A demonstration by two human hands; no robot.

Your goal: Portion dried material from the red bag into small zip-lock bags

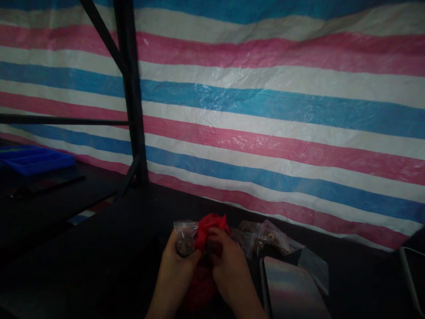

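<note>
The left hand (175,262) is curled round a small clear bag (185,241), its thumb on the near side reaching right up to the red bag (211,223) beside it. The right hand (229,256) has its fingers bent over at the top of that red bag; it is too dim in here for me to tell whether the tips pinch it or are merely tucked in. The red bag sits between the two hands, its crumpled top standing up on the far side, the rest in shadow nearer the person. It looks thin and soft, so I'd judge it light and apt to fold in on itself, best held by the rim. The small clear bag looks slick, with a brownish lump at its bottom, so I'd grip it low rather than by the flimsy top. To the right, on the black table (109,252), lie filled bags (274,235), a flat clear bag (315,269) and, nearer, a shiny flat slab (292,288). Far left there's a blue tray (44,167); behind it all, a black post (130,88) before a striped sheet (265,115)
</note>
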